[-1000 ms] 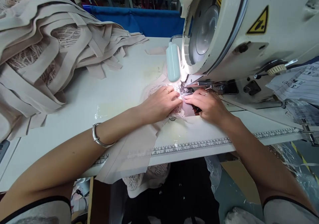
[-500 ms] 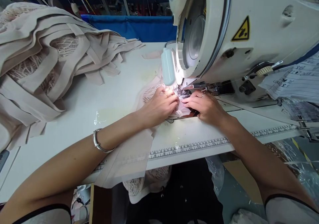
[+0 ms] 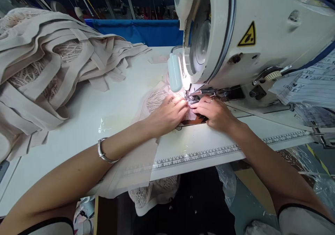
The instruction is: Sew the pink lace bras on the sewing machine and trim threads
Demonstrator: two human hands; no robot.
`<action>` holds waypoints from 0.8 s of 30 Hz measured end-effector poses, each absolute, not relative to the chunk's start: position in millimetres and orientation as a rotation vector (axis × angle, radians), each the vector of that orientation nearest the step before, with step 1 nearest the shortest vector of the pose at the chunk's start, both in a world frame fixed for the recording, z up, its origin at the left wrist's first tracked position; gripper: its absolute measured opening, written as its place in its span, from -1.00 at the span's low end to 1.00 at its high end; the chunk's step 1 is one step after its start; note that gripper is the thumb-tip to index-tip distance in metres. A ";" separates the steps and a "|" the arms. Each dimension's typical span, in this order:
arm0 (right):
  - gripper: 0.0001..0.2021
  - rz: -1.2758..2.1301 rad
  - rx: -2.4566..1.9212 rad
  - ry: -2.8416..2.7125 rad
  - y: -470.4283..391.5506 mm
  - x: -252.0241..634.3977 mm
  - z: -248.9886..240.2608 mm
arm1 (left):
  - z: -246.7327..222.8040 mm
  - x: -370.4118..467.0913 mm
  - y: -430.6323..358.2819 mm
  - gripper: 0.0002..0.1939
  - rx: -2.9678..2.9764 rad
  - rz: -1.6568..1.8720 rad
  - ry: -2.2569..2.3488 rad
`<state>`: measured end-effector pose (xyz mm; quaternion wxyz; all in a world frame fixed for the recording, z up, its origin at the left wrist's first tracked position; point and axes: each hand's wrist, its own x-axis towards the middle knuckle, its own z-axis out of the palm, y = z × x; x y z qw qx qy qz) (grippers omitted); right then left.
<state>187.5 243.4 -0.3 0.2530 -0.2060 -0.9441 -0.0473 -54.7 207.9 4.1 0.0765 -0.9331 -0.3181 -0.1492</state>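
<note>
A pale pink lace fabric piece [image 3: 154,101] lies under the needle area of the white sewing machine [image 3: 221,46]. My left hand [image 3: 171,112] presses its bunched fingers onto the lace just left of the presser foot [image 3: 193,99]. Close on the other side, my right hand [image 3: 213,111] pinches the fabric's edge, with the fingertips of both hands nearly meeting. Part of the fabric is hidden beneath my left hand. A sheer tail of it [image 3: 131,172] runs under my left forearm and hangs over the table's front edge.
A large heap of beige lace pieces with straps [image 3: 52,60] covers the table's left side. A small pale green lamp [image 3: 175,73] lights the needle. A printed ruler [image 3: 199,156] runs along the front edge; handwritten paper [image 3: 306,85] hangs at right. More lace [image 3: 154,193] rests on my lap.
The lace left of my left hand has spread a little, and the sheer tail has shifted slightly left. Both hands stay by the presser foot. The camera view has moved slightly.
</note>
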 end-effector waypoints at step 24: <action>-0.69 -0.072 -0.699 -2.624 240.9 189.0 2.5 | -5.3 -58.8 215.4 -0.58 -2.911 -0.511 -0.868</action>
